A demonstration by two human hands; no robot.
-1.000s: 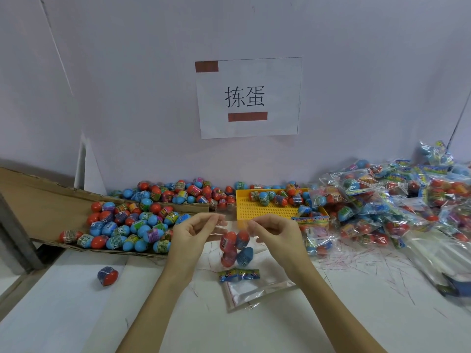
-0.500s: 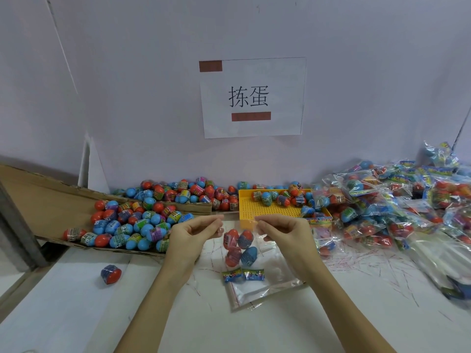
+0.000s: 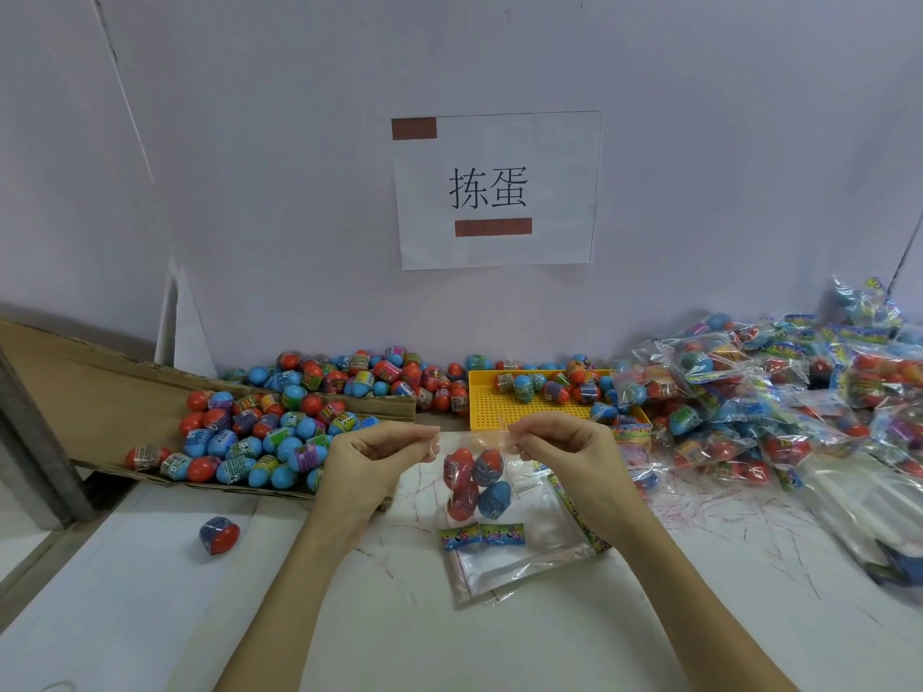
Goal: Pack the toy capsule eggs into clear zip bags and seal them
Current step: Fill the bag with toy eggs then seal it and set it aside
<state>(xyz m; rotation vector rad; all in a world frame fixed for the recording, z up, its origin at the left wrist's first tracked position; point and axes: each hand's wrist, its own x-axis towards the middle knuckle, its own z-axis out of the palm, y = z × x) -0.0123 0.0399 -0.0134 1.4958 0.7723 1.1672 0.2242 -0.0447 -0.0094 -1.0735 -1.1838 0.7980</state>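
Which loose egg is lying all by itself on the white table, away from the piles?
The blue-and-red egg left of the left hand: it sits alone on the table, while the others crowd the cardboard.

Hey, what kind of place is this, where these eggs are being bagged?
Probably a hand-packing bench in a small workshop or factory: loose toy eggs heaped on cardboard, a pile of filled bags at right, and a printed paper sign on the wall.
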